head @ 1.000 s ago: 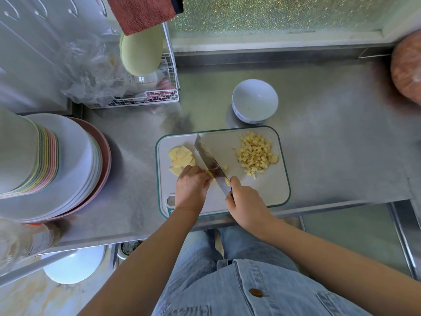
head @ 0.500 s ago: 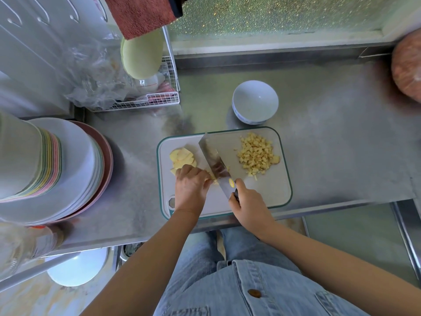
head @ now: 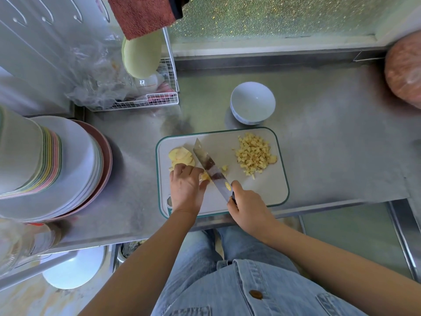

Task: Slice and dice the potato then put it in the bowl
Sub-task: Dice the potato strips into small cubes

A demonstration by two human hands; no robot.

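Barely shifted from a second ago, the broad steel knife (head: 208,164), gripped in the curled fingers of the right hand (head: 248,208), meets pale yellow potato strips (head: 205,176) pinned under the bent fingers of the left hand (head: 185,185) at eight o'clock on the green-rimmed white cutting board (head: 262,190), so dicing continues.

A dull, scuffed steel worktop (head: 319,156) runs back to a pane of green speckled glass (head: 273,17). A white wire rack (head: 167,99) stands in the left corner, with a red towel (head: 141,14) hanging above it. Stacked plates (head: 75,169) sit at the left. Pale green floor (head: 346,238) shows below the worktop's edge.
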